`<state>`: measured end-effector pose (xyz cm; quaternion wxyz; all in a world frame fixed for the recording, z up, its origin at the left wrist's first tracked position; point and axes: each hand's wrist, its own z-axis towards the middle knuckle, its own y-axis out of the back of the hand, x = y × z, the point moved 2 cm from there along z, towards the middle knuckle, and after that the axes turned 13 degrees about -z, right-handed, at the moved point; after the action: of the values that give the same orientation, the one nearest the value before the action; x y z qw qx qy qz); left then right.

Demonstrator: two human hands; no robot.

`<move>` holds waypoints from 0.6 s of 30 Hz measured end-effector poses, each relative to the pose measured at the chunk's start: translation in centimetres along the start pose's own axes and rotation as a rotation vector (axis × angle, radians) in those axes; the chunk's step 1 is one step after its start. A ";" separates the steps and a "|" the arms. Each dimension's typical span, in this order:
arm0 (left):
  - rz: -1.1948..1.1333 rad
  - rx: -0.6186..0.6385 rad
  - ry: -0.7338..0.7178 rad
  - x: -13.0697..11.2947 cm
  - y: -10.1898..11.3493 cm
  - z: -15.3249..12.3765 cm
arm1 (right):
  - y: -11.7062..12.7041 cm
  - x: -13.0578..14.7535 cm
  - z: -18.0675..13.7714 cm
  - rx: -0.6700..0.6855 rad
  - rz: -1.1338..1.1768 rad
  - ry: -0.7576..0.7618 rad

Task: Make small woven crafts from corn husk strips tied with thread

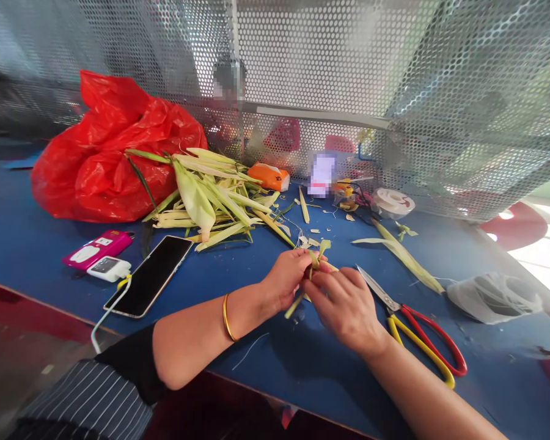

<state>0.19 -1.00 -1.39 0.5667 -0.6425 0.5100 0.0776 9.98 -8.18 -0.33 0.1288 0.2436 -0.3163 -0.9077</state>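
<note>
Both hands (286, 278) (347, 310) pinch folded husk (315, 261) between them.

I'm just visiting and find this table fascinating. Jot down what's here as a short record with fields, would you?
Left hand: pinching a pale green husk strip; gold bangle on that wrist
Right hand: fingers on the same strip, meeting the left hand's
Beside right hand: scissors with one red and one yellow handle
Beyond left hand: loose pile of husks against a red plastic bag
Left side: dark-screened phone
Surface: blue table
Behind: perforated screen
</note>
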 end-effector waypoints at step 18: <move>0.151 0.146 -0.015 0.3 -0.1 -0.4 | -1.6 -3.2 -1.3 0.151 0.506 -1.079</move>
<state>0.20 -1.54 -1.43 0.6084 -0.5584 0.5572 0.0874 13.25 -6.32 -1.06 0.1447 -0.3259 -0.4489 -0.8193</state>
